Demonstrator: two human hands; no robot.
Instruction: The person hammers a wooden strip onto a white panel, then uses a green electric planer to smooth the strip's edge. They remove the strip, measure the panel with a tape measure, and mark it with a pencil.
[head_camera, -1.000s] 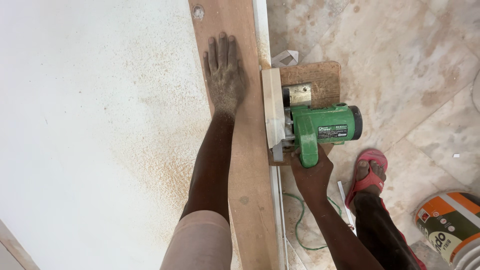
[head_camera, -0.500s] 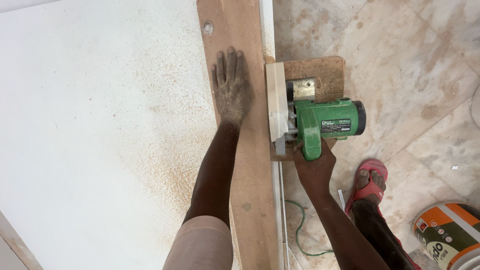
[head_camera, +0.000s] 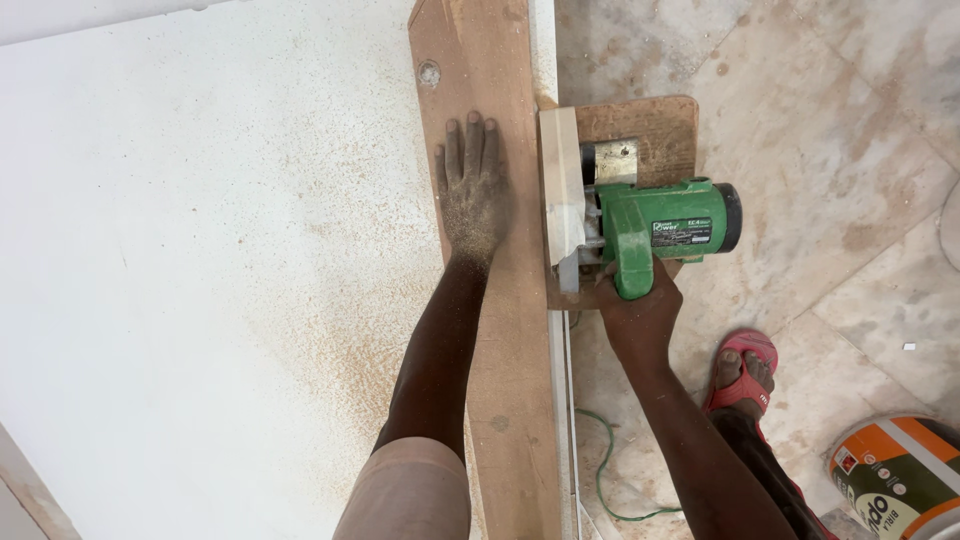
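Note:
My left hand (head_camera: 474, 190) lies flat, fingers together, on a long brown wooden board (head_camera: 500, 330) that runs along the edge of a big white panel (head_camera: 200, 270). Sawdust covers the hand and the panel beside the board. My right hand (head_camera: 640, 305) grips the handle of a green circular saw (head_camera: 660, 232). The saw rests on a brown base plate (head_camera: 650, 125) pressed against the board's right edge. A narrow white strip (head_camera: 561, 400) lies behind the saw along that edge.
Beige tiled floor (head_camera: 830, 150) lies to the right. My foot in a red sandal (head_camera: 742, 372) stands below the saw. A green power cord (head_camera: 600, 470) loops on the floor. An orange, white and green bucket (head_camera: 895, 480) sits at the bottom right.
The saw and my right hand have slid forward along the board's edge. My left hand stays flat on the board. The view has shifted a little.

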